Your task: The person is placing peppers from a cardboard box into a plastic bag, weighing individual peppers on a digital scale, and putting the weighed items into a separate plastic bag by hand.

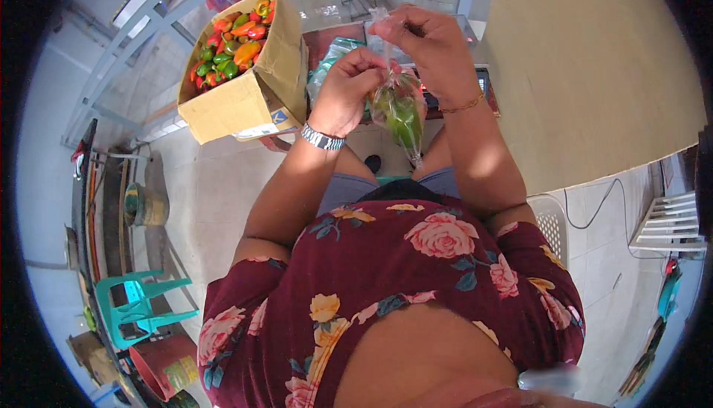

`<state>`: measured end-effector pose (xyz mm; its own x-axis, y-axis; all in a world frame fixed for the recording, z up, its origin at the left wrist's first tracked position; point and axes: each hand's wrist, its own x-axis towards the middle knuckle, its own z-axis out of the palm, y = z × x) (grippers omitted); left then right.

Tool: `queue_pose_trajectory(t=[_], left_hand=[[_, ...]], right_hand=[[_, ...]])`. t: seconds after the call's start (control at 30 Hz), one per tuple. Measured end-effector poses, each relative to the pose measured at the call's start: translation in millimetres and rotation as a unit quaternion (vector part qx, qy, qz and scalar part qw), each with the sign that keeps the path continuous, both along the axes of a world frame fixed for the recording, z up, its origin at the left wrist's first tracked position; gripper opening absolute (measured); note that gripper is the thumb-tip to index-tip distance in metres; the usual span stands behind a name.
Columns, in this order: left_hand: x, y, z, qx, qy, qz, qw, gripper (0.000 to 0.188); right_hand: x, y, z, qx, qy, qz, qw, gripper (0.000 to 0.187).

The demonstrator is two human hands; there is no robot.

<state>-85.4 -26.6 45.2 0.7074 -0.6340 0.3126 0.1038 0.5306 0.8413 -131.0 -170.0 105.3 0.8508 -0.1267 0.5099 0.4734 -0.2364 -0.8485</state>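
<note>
A clear plastic bag (405, 122) with green peppers inside hangs in front of me, above my lap. My left hand (353, 87) pinches the bag's gathered neck just over the peppers. Higher up, my right hand (431, 46) has its fingers closed on the twisted top end of the same bag. Left of my hands, a cardboard box (223, 115) stands open, filled with red, orange and green peppers (234, 44). Between the box and the bag lies a stack of clear, greenish plastic bags (334, 59), partly hidden behind my left hand.
A large tan board or tabletop (594, 66) fills the right side. At lower left are a green plastic stool (141, 304), a red bucket (165, 363) and another bucket (148, 204). A white slatted rack (668, 222) and a dark cable (594, 215) are at right.
</note>
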Motion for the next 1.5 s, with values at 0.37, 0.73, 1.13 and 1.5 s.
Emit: queue_pose_trajectory(t=[0.37,0.73,1.13,1.5], left_hand=[[11.2,3.2,0.4,0.232,-0.170,-0.061,0.956,0.023],[15.5,10.9,3.2,0.150,-0.090,-0.112,0.978,0.025],[12.8,10.2,-6.5,0.204,-0.174,-0.096,0.959,0.016],[11.1,15.0,2.5,0.179,-0.042,-0.062,0.981,0.031]], right_hand=[[12.9,-25.0,-6.8,0.010,0.156,0.124,0.980,0.018],[11.3,-23.0,-4.2,0.018,0.115,0.095,0.989,0.020],[4.0,-13.9,-11.7,-0.051,0.061,0.087,0.993,0.018],[15.8,-43.9,-7.5,-0.056,0.121,0.172,0.976,0.020]])
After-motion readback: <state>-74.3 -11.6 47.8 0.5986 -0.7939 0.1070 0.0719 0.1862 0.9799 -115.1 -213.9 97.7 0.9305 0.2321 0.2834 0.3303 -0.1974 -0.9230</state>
